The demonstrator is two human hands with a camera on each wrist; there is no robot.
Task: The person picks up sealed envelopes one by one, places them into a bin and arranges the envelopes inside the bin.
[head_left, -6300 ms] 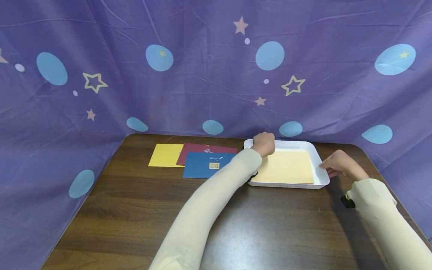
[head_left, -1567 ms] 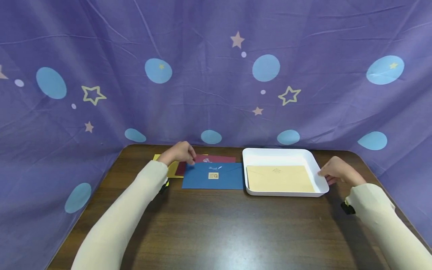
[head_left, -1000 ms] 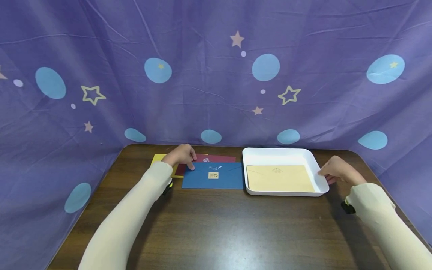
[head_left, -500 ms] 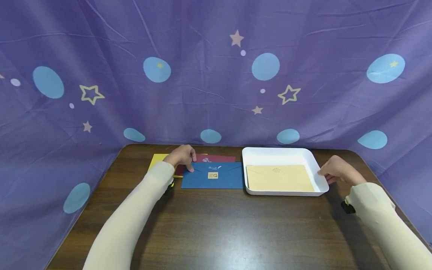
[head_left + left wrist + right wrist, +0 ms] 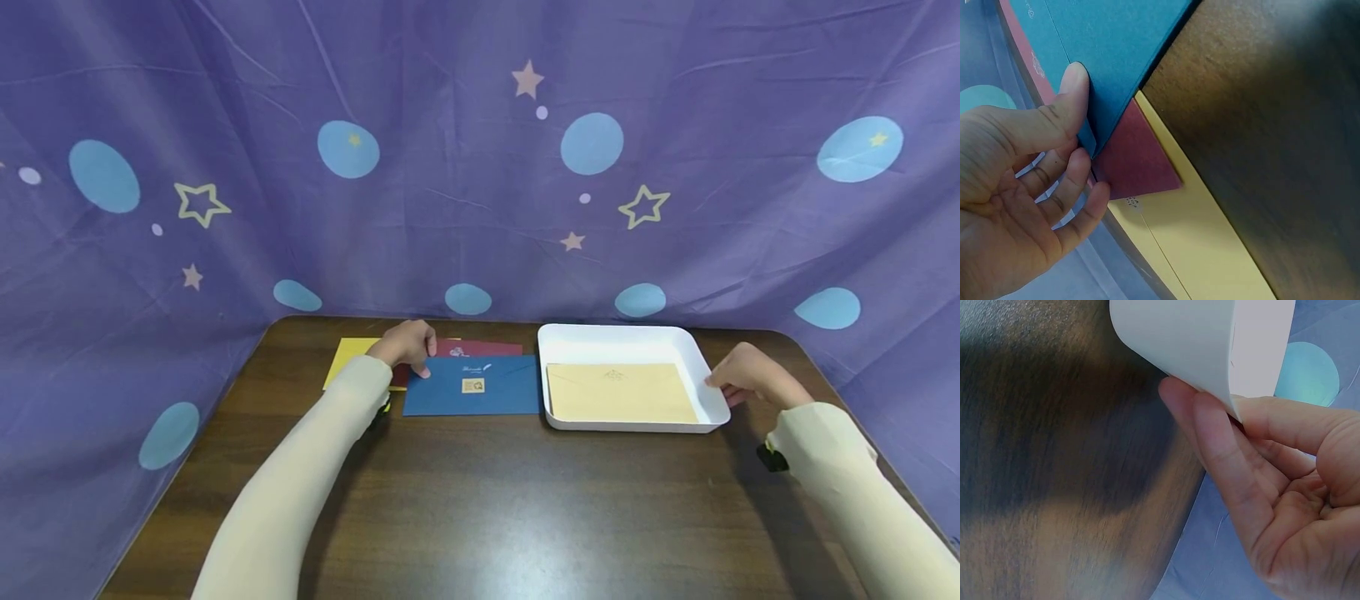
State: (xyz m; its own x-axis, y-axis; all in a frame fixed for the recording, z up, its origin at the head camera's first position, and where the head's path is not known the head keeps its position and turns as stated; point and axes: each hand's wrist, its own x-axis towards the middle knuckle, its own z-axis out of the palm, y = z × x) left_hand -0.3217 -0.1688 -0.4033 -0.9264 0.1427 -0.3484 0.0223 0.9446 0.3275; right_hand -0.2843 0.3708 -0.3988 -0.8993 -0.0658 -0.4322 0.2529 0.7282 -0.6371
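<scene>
At the corner of the blue envelope (image 5: 506, 392) my left hand (image 5: 405, 340) pinches its upper left end. The left wrist view shows the thumb on top of the blue paper and fingers bent at its edge. Beneath it lie a maroon envelope (image 5: 1138, 153) and a yellow envelope (image 5: 1179, 225), overlapping one another. My right hand (image 5: 753, 375) grips the right side of the white tray (image 5: 615, 343), thumb on the inner side and fingers outside, as the right wrist view shows. A cream envelope (image 5: 622, 398) lies flat in the tray, toward its front.
The dark wooden table (image 5: 487, 508) carries everything, with the tray immediately right of the blue envelope. A purple curtain (image 5: 450, 233) with stars and blue ovals hangs along the table's back edge and sides.
My left hand has left the cream envelope in the tray, moved left and come down on the blue envelope, its thumb settling on it. My right hand stays at the tray's side.
</scene>
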